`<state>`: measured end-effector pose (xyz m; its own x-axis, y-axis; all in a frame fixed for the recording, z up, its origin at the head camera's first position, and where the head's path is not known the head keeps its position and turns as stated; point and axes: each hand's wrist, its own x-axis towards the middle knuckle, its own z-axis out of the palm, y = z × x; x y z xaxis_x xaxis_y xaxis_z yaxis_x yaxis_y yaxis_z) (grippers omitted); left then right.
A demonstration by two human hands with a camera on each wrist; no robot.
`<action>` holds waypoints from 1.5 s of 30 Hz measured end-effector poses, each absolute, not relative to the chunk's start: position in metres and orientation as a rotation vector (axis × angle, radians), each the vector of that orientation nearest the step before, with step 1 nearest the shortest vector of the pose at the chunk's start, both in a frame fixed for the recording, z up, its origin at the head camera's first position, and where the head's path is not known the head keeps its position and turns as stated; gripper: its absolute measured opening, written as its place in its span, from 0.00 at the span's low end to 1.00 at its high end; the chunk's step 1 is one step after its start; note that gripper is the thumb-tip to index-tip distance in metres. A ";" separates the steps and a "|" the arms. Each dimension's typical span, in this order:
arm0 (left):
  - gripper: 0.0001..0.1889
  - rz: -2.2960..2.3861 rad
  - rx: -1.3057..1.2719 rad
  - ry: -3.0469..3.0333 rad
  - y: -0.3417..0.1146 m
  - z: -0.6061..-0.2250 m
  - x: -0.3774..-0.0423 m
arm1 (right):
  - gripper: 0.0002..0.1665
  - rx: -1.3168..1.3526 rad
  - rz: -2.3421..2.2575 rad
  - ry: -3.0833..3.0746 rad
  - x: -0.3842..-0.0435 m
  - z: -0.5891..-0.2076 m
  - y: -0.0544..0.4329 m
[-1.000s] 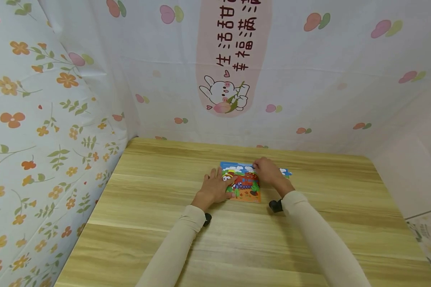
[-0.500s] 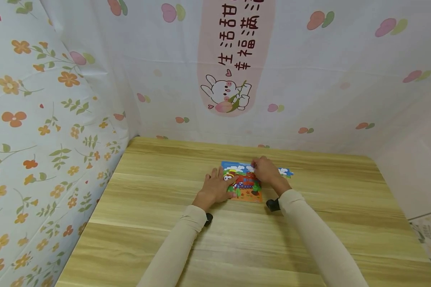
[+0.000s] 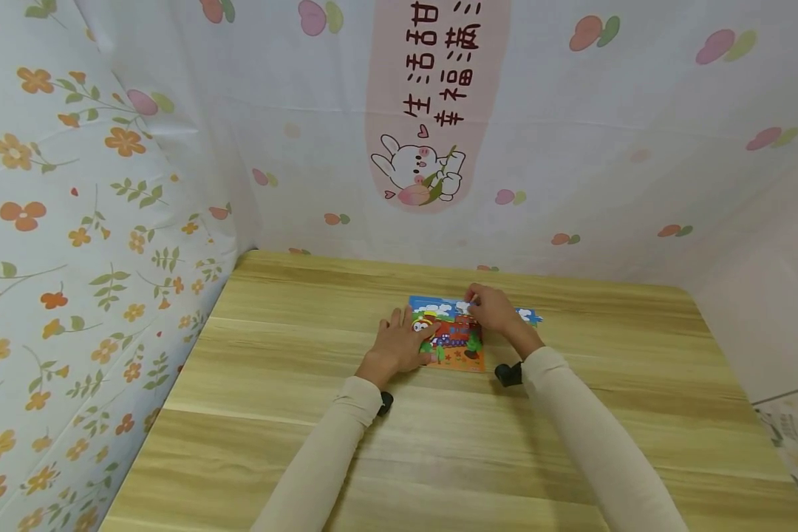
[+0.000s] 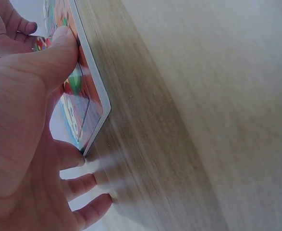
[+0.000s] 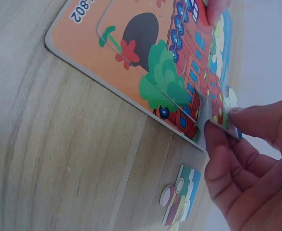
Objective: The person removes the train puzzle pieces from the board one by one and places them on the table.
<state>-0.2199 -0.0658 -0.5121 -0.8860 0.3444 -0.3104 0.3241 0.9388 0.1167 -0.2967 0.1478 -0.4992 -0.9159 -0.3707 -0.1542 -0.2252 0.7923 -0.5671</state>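
A jigsaw puzzle (image 3: 457,357) with a red train, green trees and an orange foreground lies flat on the table in a thin frame. My left hand (image 3: 399,346) rests over its left side with fingers spread; in the left wrist view the thumb (image 4: 64,45) lies on the picture. My right hand (image 3: 497,312) is at the far right corner. Its thumb and fingers pinch a puzzle piece (image 5: 217,109), seen in the right wrist view tilted up from the board, its grey edge showing. A loose piece (image 5: 183,196) with sky and green lies right of the board.
The wood-grain table (image 3: 425,458) extends around the puzzle. A white patterned cloth (image 3: 292,148) hangs behind its far edge, and a floral cloth (image 3: 73,295) hangs along the left. Black wrist cameras (image 3: 508,374) sit under both wrists.
My right hand's fingertips have risen slightly at the far right corner, with the pinched piece. My left hand has stayed on the puzzle's left side.
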 end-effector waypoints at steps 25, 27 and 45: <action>0.37 0.116 0.486 2.748 -0.067 -0.513 -0.220 | 0.14 -0.170 -1.209 2.683 -0.299 -0.497 0.202; 0.37 0.111 0.485 2.749 -0.066 -0.513 -0.220 | 0.15 -0.155 -1.206 2.697 -0.298 -0.496 0.209; 0.36 0.133 0.486 2.757 -0.065 -0.510 -0.218 | 0.16 0.028 -1.308 2.729 -0.293 -0.497 0.263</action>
